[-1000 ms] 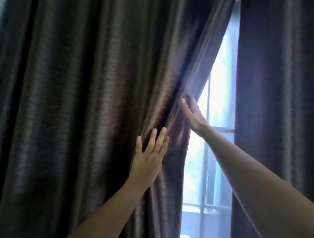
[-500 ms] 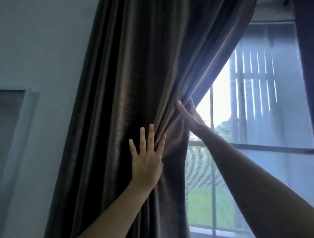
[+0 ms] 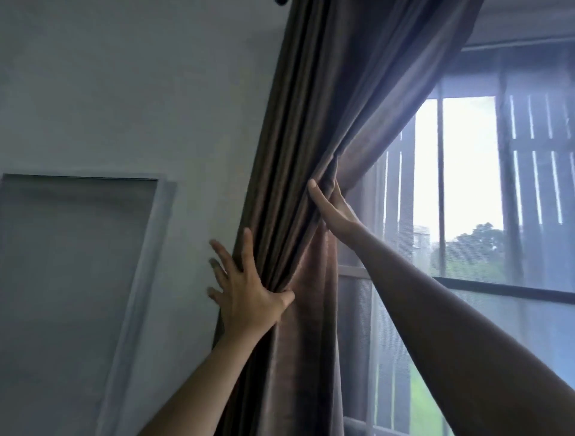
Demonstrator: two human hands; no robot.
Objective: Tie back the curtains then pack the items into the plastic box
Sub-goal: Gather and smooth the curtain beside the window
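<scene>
We are on the first step, gathering the curtain [image 3: 298,199] beside the wall [image 3: 140,93]; our left hand [image 3: 245,292] presses it spread-fingered, our right hand [image 3: 333,208] pinches its edge; next needs a tie-back (none visible).

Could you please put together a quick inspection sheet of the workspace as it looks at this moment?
Surface: nothing seen; no table or floor in view.
Job's things: brown curtain gathered toward the wall side, not tied; no tie-back, plastic box or items to pack visible.
Clutter: nothing seen.
Hands: left hand spread against the curtain's wall-side edge, thumb pressed into the folds; right hand gripping the window-side edge, higher up.
Cables: nothing seen.
Surroundings: pale wall with a recessed framed panel at left; window with vertical bars and a sheer screen at right, trees outside; dark fitting at the top edge.
</scene>
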